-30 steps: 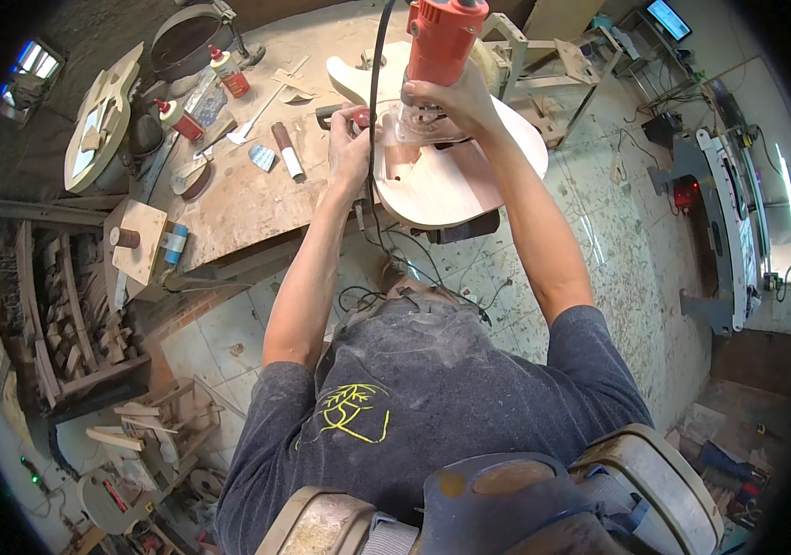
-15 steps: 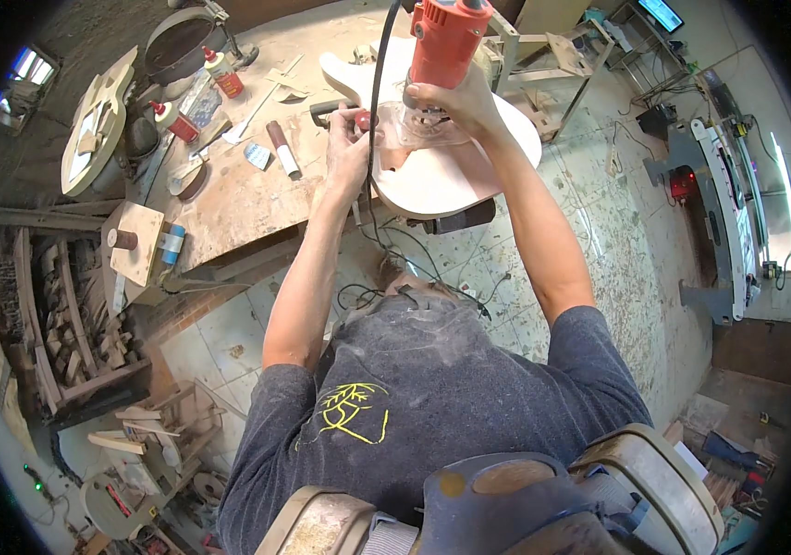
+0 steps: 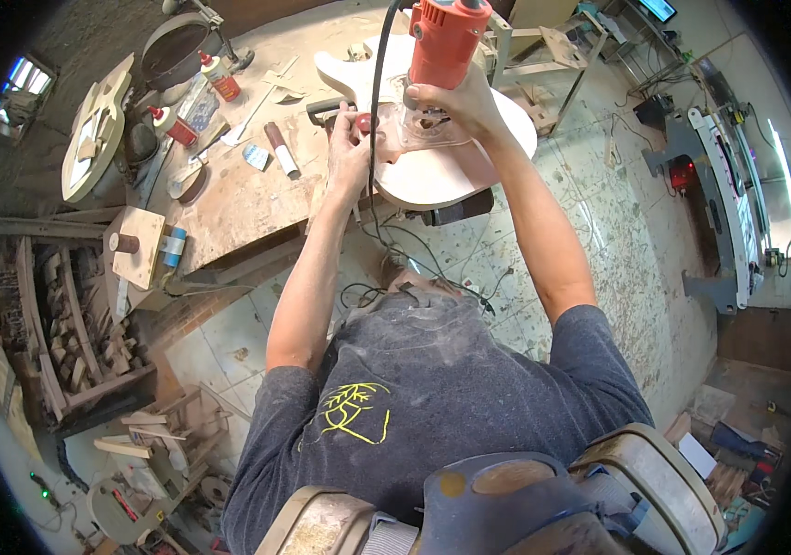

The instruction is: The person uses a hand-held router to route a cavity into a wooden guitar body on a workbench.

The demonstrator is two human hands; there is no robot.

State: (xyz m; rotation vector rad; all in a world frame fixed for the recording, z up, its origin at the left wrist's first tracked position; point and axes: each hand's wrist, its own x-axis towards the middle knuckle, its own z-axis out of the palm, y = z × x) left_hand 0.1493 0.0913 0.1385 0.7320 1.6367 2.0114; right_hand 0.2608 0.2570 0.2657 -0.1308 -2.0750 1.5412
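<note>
My right hand (image 3: 455,100) is closed around the lower part of a red handheld router (image 3: 446,46), which stands upright on a pale wooden guitar body (image 3: 432,180). Under the router lies a clear flat plate (image 3: 455,136), and a cutout in the wood shows near it. At the plate's left side, the fingers of my left hand (image 3: 349,148) are closed on a red knob (image 3: 364,122). A black cord (image 3: 378,92) hangs past the router and crosses in front of the guitar body. The cutting bit is hidden.
On the dusty workbench (image 3: 238,208) lie two glue bottles (image 3: 220,78), a dark red cylinder (image 3: 282,150) and a dark clamp handle (image 3: 323,106). Another guitar body (image 3: 99,129) leans at the far left. Cables (image 3: 414,250) hang below the bench edge. A wooden frame (image 3: 557,55) stands behind right.
The whole view has shifted slightly. Both hands keep their grips, and the router stays on the guitar body with little visible movement.
</note>
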